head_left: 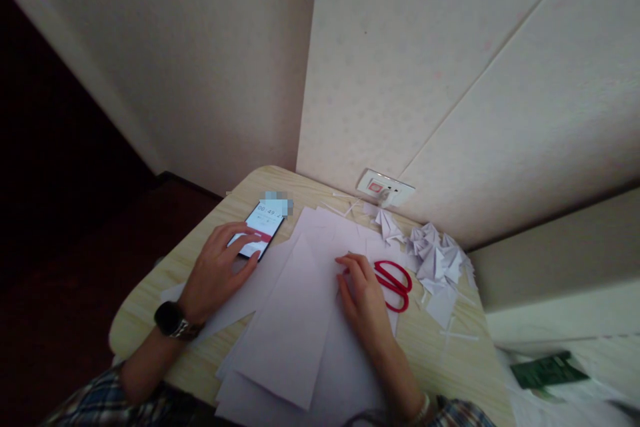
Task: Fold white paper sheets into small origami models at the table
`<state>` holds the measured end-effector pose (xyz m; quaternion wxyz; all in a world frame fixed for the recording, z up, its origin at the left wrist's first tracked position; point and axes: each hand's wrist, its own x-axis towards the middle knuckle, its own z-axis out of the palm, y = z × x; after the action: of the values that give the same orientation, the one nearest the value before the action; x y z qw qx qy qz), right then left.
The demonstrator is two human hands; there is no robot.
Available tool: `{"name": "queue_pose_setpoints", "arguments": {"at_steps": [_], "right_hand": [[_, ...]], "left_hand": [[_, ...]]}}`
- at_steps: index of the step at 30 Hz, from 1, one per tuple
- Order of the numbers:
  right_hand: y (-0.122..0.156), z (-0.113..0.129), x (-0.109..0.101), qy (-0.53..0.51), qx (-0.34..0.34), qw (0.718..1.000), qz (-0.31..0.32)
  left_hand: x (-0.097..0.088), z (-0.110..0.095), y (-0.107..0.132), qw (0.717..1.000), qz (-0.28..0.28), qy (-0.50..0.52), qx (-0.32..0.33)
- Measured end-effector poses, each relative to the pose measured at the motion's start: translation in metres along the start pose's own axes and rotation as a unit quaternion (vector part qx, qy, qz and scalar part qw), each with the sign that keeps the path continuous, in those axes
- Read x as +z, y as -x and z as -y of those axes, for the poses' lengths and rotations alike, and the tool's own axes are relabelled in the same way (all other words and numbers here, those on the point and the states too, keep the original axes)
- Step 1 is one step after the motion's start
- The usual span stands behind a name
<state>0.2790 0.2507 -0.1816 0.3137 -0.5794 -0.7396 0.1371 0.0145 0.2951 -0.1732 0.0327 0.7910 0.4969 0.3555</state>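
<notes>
My left hand (pixel 220 265), with a dark watch on its wrist, lies over the near end of a phone (pixel 260 227) whose lit screen shows a timer; its fingers are spread and touch the screen. Flat on a stack of white paper sheets (pixel 295 320) rests my right hand (pixel 363 293), fingers stretched out and holding nothing. Red-handled scissors (pixel 395 283) lie just right of that hand, touching the paper's edge.
A small light wooden table (pixel 150 300) fits into a wall corner. Several folded white paper shapes (pixel 435 257) and paper strips are piled at the back right. A wall socket (pixel 385 188) sits behind them. A green circuit board (pixel 547 370) lies off to the right.
</notes>
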Motion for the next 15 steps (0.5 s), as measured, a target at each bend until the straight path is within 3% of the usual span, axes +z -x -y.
{"name": "queue_pose_setpoints", "arguments": {"at_steps": [5, 11, 13, 15], "right_hand": [[-0.007, 0.007, 0.006, -0.041, 0.11, 0.99, -0.072], [-0.017, 0.012, 0.015, -0.159, 0.175, 0.964, -0.123], [-0.017, 0.008, 0.017, -0.211, 0.181, 0.952, -0.128], [-0.017, 0.004, 0.018, -0.263, 0.188, 0.938, -0.125]], "left_hand": [[0.002, -0.011, -0.002, 0.999, 0.001, -0.014, 0.035], [0.012, -0.043, -0.018, 0.997, 0.027, 0.01, 0.074], [0.02, -0.049, -0.022, 0.997, 0.041, 0.041, 0.049], [0.032, -0.051, -0.024, 0.993, 0.049, 0.109, -0.019]]}}
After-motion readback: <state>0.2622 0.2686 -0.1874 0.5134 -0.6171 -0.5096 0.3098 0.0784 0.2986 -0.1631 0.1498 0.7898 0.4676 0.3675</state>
